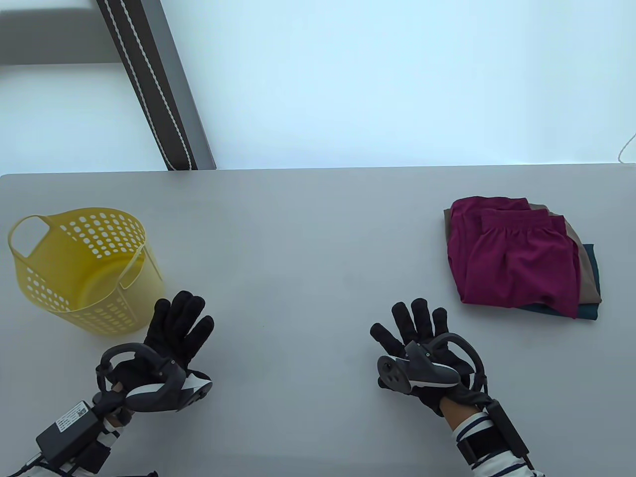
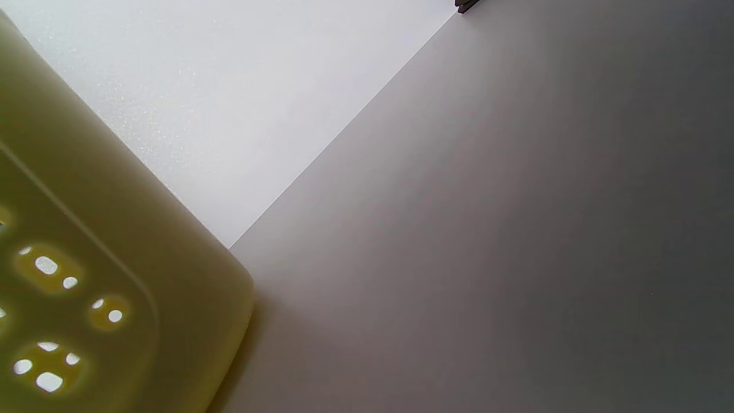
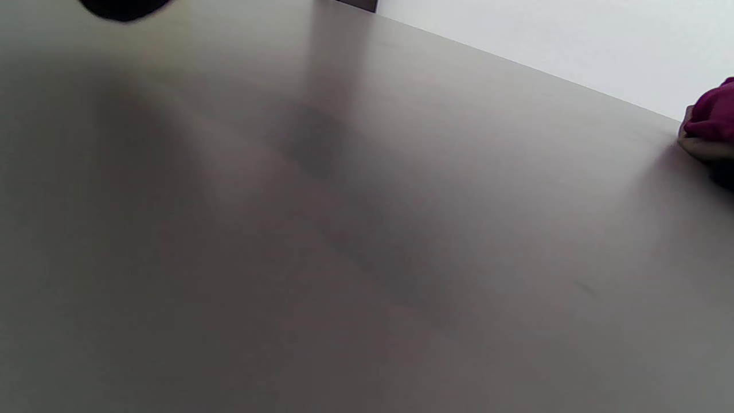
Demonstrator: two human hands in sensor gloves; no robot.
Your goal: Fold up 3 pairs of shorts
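Note:
Three folded pairs of shorts lie stacked at the table's right: magenta shorts (image 1: 514, 258) on top, brown shorts (image 1: 586, 271) under them, teal shorts (image 1: 591, 283) at the bottom. The stack's edge (image 3: 711, 123) shows at the right of the right wrist view. My left hand (image 1: 181, 318) lies flat on the table near the front, fingers spread, holding nothing. My right hand (image 1: 415, 323) also lies flat with fingers straight, a short way left of the stack and apart from it.
A yellow perforated basket (image 1: 84, 263) with handles stands at the left, just beyond my left hand, and fills the left wrist view's lower left corner (image 2: 103, 275). The grey table (image 1: 308, 248) ends at a far edge; a dark slanted post (image 1: 159, 89) stands behind it.

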